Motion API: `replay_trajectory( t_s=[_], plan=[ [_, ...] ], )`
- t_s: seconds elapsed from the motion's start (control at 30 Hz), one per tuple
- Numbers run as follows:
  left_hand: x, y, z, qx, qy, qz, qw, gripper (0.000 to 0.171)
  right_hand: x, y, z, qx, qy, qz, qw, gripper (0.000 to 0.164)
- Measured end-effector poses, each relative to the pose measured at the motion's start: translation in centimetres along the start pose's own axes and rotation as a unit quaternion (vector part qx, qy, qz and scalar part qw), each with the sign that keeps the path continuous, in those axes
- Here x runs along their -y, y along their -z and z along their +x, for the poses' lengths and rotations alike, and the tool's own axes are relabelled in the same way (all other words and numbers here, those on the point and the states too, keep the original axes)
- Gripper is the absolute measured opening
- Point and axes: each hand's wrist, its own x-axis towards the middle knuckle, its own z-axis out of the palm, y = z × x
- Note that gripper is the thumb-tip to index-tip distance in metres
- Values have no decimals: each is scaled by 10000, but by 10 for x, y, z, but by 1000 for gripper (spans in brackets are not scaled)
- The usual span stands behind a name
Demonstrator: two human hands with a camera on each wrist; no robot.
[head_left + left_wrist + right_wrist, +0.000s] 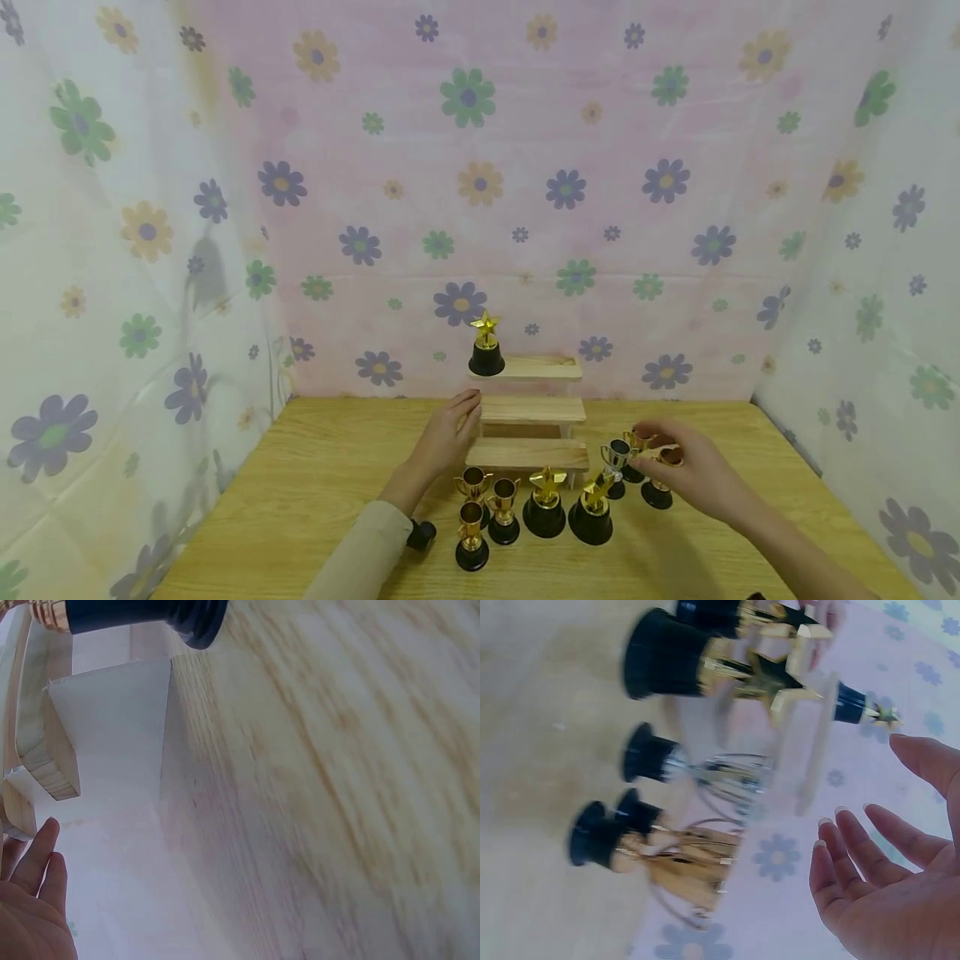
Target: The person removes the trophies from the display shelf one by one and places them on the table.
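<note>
A small wooden three-step stand (534, 454) carries a gold star trophy (486, 357) on its top step, at the left end. My left hand (444, 435) is at the stand's left side, fingertips by the middle step; whether they touch it I cannot tell. Over the cups at the right hovers my right hand (697, 468), its fingers loosely bent and holding nothing in the right wrist view. Beneath it stand a silver trophy cup (617, 457) and two gold cups (657, 493), partly hidden by the fingers. Two more star trophies (545, 510) stand before the stand.
Three gold trophy cups (471, 537) stand close together at the front left of the stand. A black object (422, 535) shows beside the left sleeve. Flowered cloth (480, 167) encloses the wooden table (300, 500) at the back and both sides.
</note>
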Motion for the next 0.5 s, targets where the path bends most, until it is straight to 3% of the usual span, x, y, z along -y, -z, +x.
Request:
replay_trajectory(
  t_s=[0.33,0.5],
  plan=[
    [-1,0,1,-10,33,-73,10000,42,23,12,39,30,288,-20,9996,45],
    [-1,0,0,8,1,-29,10000,42,29,11,56,166,220,59,9996,49]
  ],
)
